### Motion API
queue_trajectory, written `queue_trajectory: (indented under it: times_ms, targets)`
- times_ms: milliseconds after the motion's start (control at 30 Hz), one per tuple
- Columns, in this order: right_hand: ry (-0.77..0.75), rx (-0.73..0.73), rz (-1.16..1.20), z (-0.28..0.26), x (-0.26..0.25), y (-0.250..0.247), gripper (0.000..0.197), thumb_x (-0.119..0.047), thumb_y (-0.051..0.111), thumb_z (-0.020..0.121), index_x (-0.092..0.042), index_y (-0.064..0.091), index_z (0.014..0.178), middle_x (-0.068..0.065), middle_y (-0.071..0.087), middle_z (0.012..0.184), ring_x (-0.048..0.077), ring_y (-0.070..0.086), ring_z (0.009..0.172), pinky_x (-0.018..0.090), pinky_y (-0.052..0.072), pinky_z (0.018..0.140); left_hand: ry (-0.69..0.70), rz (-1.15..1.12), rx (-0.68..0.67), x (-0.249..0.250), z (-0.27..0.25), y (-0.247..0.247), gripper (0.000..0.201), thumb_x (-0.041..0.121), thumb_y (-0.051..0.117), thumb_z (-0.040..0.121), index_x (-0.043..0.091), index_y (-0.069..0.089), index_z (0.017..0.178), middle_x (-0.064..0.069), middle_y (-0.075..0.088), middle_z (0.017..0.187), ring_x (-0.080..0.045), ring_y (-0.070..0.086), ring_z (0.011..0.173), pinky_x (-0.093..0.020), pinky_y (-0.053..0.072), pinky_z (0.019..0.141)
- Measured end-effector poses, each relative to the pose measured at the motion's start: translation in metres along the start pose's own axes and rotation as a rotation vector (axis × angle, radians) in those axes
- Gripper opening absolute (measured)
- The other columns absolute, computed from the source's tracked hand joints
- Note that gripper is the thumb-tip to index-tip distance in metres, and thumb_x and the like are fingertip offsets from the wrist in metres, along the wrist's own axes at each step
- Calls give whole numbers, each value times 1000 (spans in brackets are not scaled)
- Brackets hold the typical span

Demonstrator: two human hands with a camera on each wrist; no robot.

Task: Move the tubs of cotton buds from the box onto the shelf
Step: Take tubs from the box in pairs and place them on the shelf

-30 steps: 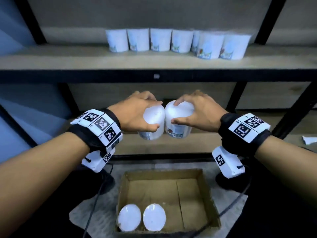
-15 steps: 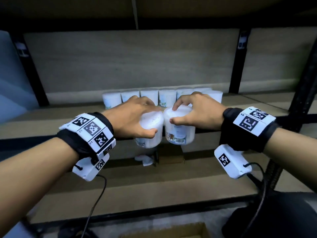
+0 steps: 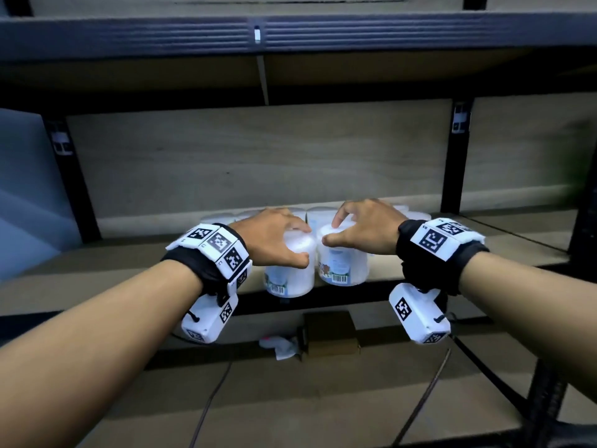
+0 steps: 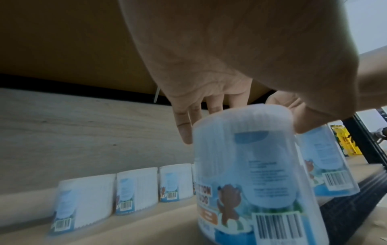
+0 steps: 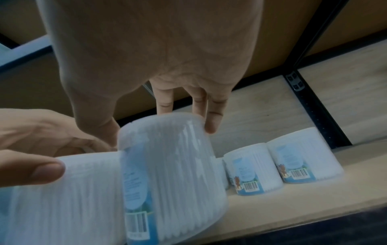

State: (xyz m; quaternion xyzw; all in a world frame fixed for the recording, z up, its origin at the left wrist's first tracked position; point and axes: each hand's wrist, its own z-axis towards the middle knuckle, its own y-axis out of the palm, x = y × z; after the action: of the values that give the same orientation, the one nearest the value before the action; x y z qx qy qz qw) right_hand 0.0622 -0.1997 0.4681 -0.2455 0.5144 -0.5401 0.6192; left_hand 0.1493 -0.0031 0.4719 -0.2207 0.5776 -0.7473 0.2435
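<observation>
My left hand (image 3: pixel 277 239) grips a clear tub of cotton buds (image 3: pixel 290 273) by its lid, fingers curled over the top. My right hand (image 3: pixel 361 231) grips a second tub (image 3: pixel 344 265) the same way, right beside the first. Both tubs hang at the front edge of the wooden shelf (image 3: pixel 113 263). In the left wrist view the held tub (image 4: pixel 261 174) shows a bear label and barcode. The right wrist view shows its tub (image 5: pixel 173 165) tilted above the shelf board. A row of several tubs (image 4: pixel 136 187) stands at the back of the shelf. The box is out of view.
A black upright (image 3: pixel 452 156) stands at the shelf's back right and another (image 3: pixel 71 182) at the left. The shelf above (image 3: pixel 290 37) overhangs the hands. On the lower shelf lie a small brown box (image 3: pixel 329 334) and crumpled paper (image 3: pixel 281 345). Cables hang below.
Both hands have carried their tubs up and forward from above the box to the shelf's front edge. The view has tilted up, so the box has dropped out of sight.
</observation>
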Motion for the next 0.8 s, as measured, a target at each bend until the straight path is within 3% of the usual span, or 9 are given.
queue_trajectory:
  times_ms: [267,367,533,633,700,800]
  targets:
    - [74,8,-7,22,7,18,43,-67,69,62,-35,64,89,-6,61,104,22,53,108,33,49,86,-51,-62,11,-16,21,23,79,71,50,58,43,50,132,13,49,133,-12,38,131,-39,36,110]
    - [104,8,-19,25,8,28,46,-69,66,61,-36,63,92,0,60,114,21,52,109,32,46,84,-66,-121,38,-17,23,30,73,68,49,60,42,53,128,13,51,131,-13,38,129,-39,36,109]
    - [123,-38,-106,24,6,30,56,-73,62,69,-33,63,108,6,50,131,27,49,120,38,44,98,-60,-150,61,-19,20,33,58,64,54,69,42,57,123,13,52,126,-12,44,124,-38,38,107]
    - [100,-93,-192,22,2,25,66,-74,62,72,-28,62,119,6,50,134,26,50,122,38,45,100,-53,-127,81,-18,16,30,45,54,61,80,39,58,122,11,53,127,-11,47,121,-35,39,106]
    - [73,-112,-196,20,2,22,55,-67,67,73,-31,62,114,3,54,131,24,52,119,35,46,97,-48,-114,96,-16,12,28,40,51,61,81,39,61,119,12,55,125,-10,49,118,-32,41,103]
    - [3,-79,-181,15,1,15,29,-39,71,77,-35,64,105,-3,63,119,20,58,107,28,48,86,-35,-99,117,-10,6,22,32,42,59,84,35,65,115,12,59,118,-10,53,108,-26,42,93]
